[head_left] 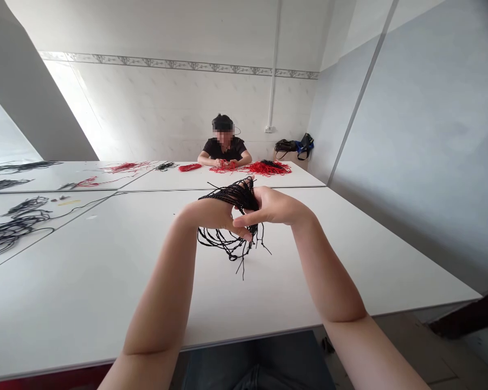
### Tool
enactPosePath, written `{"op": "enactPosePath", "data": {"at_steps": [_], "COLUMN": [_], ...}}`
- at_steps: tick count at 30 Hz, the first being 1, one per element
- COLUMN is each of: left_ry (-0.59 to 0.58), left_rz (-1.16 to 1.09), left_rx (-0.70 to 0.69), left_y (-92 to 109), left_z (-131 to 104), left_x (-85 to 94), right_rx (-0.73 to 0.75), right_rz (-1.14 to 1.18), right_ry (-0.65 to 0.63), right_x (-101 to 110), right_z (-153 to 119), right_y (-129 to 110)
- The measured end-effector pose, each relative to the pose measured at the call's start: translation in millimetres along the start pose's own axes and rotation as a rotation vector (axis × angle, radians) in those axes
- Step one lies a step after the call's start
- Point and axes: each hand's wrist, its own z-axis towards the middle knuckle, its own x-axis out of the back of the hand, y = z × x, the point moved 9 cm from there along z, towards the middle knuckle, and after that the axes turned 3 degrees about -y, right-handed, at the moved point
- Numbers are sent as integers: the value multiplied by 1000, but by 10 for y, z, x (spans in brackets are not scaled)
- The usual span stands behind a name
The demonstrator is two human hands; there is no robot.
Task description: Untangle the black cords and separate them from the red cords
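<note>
A bundle of thin black cords [238, 194] is held up over the white table [244, 303] between my two hands. My left hand [215, 214] is bent inward under and against the bundle, its thumb pointing right. My right hand [274, 207] grips the bundle's right end, with its thumb reaching left across my left hand. Loops and loose ends of the cords hang below my hands, some with small knots. Most of my fingers are hidden behind the cords and the backs of my hands.
Across the table sits a person [223, 146] handling red cords. Beside them lie a red and black cord pile [268, 168] and a red bundle [190, 168]. Black cords [16, 233] spread at the left. Bags [295, 145] rest by the far wall.
</note>
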Motion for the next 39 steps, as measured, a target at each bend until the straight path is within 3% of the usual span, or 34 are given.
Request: {"op": "enactPosePath", "data": {"at_steps": [6, 9, 14, 18, 20, 24, 26, 32, 39], "left_ry": [78, 47, -39, -92, -25, 328, 425, 337, 385], "left_rz": [-47, -97, -251, -356, -335, -324, -328, -328, -272], "left_rx": [36, 11, -131, -140, -131, -198, -254, -331, -214], "left_y": [-35, 3, 130, 110, 86, 118, 173, 266, 128], "left_z": [13, 15, -27, -129, -171, -224, -208, -12, 61], "left_x": [33, 5, -28, -12, 74, 378, 423, 260, 261], "right_rx": [5, -14, -112, -244, -297, -315, -279, -91, -48], "right_rz": [12, -7, -114, -321, -400, -461, -454, -329, -333], "right_ry": [26, 22, 126, 267, 293, 265, 223, 74, 78], "right_x": [-30, -1, 228, 464, 515, 481, 422, 261, 264], "right_z": [24, 14, -48, -112, -133, -136, -125, -123, -160], "right_y": [18, 53, 193, 312, 341, 315, 273, 127, 57]}}
